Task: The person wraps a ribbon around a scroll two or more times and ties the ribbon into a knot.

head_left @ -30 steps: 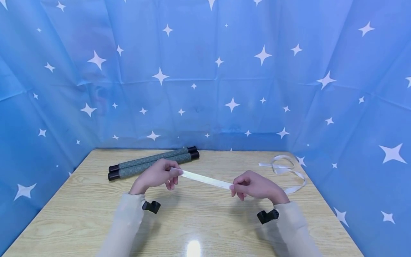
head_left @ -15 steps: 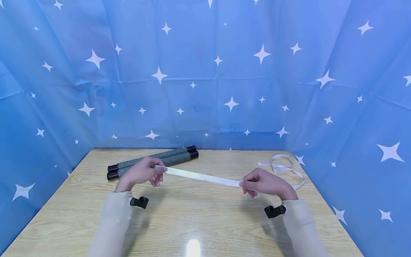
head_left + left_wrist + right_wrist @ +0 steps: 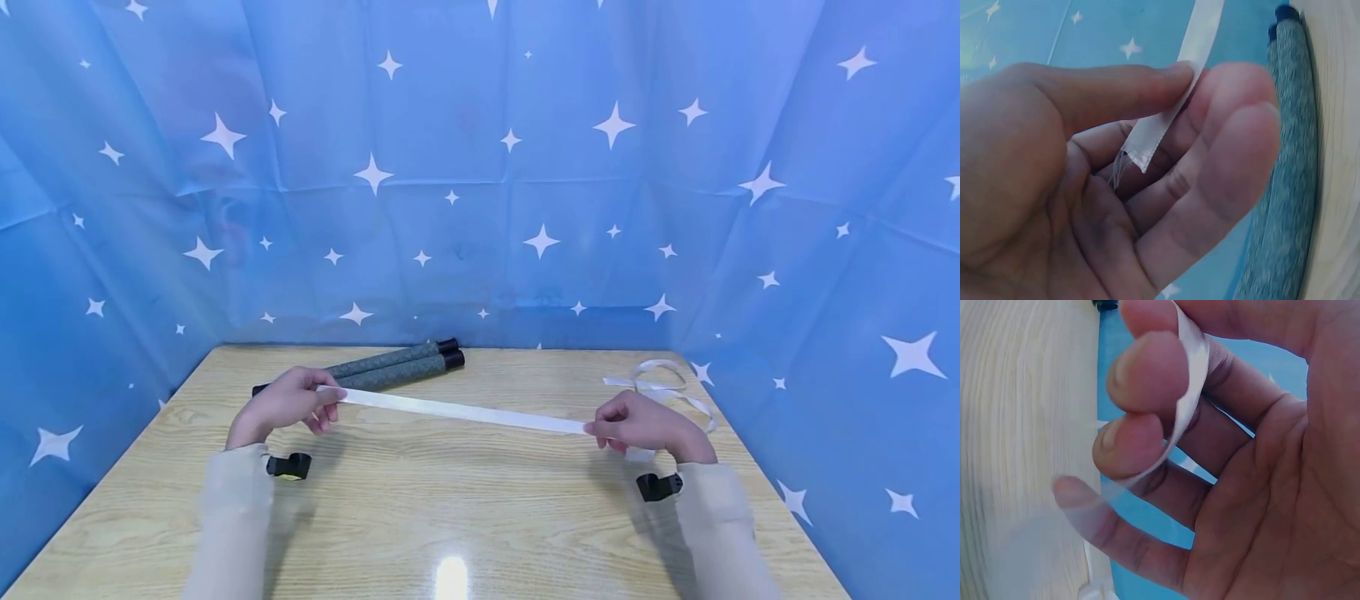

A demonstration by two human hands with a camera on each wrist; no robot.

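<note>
A narrow white ribbon [image 3: 465, 412] stretches between my hands above the table, sloping slightly down to the right. My left hand [image 3: 288, 402] pinches it near one end with thumb and fingers. That end [image 3: 1142, 147] is frayed, with loose threads hanging inside the palm in the left wrist view. My right hand [image 3: 648, 423] pinches the ribbon farther along. In the right wrist view, more ribbon [image 3: 1194, 369] curves down past the fingers and blurs. A loop of white ribbon [image 3: 660, 364] lies behind the right hand; whether it joins the held piece is hidden.
Two rolled scrolls [image 3: 397, 372] with grey-green patterned covers and black ends lie side by side at the back left, partly behind the left hand. They rest on a wood-grain table [image 3: 465, 500]. A blue curtain with white stars [image 3: 465, 167] surrounds its back and sides.
My hands have moved apart, the left one farther left and the right one to the right. The ribbon span between them has grown much longer.
</note>
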